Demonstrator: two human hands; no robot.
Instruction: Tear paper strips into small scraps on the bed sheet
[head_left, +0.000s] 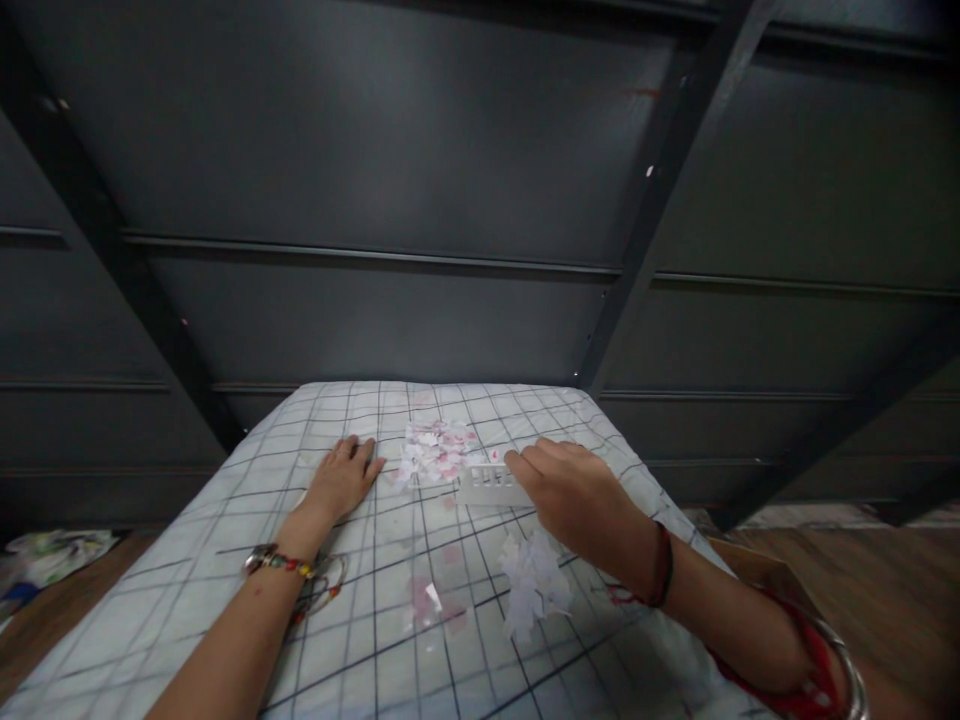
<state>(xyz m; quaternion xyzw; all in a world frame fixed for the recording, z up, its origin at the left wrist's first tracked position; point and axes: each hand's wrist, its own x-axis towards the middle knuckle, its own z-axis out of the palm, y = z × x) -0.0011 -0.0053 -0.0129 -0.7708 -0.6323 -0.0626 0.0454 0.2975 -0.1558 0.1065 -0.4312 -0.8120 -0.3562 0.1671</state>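
My left hand (341, 482) lies flat on the white checked cloth (352, 630), fingers spread, just left of a heap of small white and pink paper scraps (439, 450). Closed around the right end of a flat white slotted piece (487, 490) is my right hand (568, 492); its fingers hide that end. The piece has a row of openings near its upper edge and stands close to the heap's near right side. A second pile of white scraps (534, 585) sits nearer to me, below the right hand. Left of that pile are pinkish pieces (439, 605).
Dark metal panels (375, 320) with frame bars rise right behind the cloth-covered surface. On the wooden floor at right stands an open brown box (757, 570), partly behind my right arm. A crumpled bag (56, 555) lies at far left.
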